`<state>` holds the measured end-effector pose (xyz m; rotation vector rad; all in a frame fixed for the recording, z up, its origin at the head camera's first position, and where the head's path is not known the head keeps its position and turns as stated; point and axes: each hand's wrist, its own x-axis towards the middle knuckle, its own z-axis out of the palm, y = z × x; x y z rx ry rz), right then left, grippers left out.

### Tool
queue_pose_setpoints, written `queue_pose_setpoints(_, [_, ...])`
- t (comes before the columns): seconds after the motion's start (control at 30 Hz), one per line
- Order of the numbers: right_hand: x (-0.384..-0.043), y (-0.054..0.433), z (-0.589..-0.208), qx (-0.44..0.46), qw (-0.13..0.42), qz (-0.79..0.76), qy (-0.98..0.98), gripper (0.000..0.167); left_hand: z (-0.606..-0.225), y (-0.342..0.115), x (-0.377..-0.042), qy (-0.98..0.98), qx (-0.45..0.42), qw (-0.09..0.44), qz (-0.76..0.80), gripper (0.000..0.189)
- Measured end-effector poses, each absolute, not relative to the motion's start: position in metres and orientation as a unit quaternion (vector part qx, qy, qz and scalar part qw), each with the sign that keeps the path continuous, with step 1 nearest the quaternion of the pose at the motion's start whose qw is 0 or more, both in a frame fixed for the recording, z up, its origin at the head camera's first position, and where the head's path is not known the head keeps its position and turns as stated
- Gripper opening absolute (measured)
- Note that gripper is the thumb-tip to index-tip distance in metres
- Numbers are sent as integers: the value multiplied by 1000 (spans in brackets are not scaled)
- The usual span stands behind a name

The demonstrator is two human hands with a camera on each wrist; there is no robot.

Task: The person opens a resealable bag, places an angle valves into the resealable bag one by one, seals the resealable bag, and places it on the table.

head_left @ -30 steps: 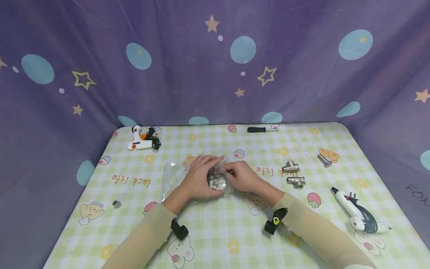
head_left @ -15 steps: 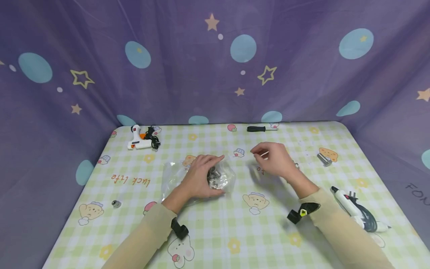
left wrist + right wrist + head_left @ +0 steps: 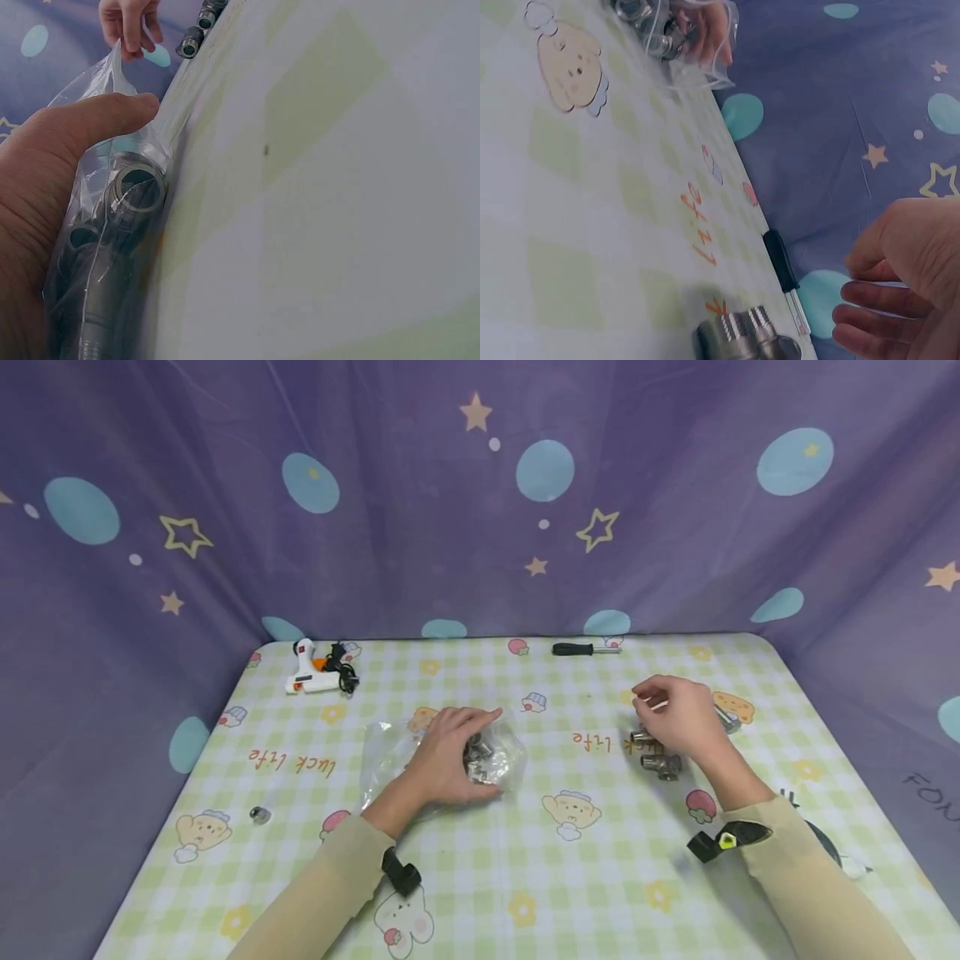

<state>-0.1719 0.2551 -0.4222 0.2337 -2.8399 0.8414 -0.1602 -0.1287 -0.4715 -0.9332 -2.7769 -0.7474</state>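
My left hand (image 3: 444, 762) grips a clear plastic bag (image 3: 386, 764) in the middle of the table, fingers on its far side and thumb on its near side. Metal pipe fittings (image 3: 139, 186) show through the film, their round open ends toward the left wrist camera. Over to the right, my right hand (image 3: 681, 717) hovers with loosely bent fingers and nothing visible between them. Beneath and in front of it lie two metal tee fittings (image 3: 662, 766), the farther one partly covered by the hand. A metal cylinder (image 3: 727, 720) shows just behind the hand.
A screwdriver (image 3: 573, 649) lies at the back edge. One white glue gun (image 3: 313, 682) with a black cord is at back left; another (image 3: 853, 865) is mostly hidden by my right forearm. A small metal fitting (image 3: 260, 815) sits at left. A purple curtain (image 3: 420, 527) hangs behind.
My right hand has come out of the bag's mouth and travelled right until it is above the loose tee fittings. The left hand has kept its grip on the bag.
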Motion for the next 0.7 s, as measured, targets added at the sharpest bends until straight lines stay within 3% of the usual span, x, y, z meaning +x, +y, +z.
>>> queue_pose_setpoints(0.7, [-161, 269, -436, 48, -11, 223, -974, 44, -473, -128, -160, -917, -311, 61, -244, 115])
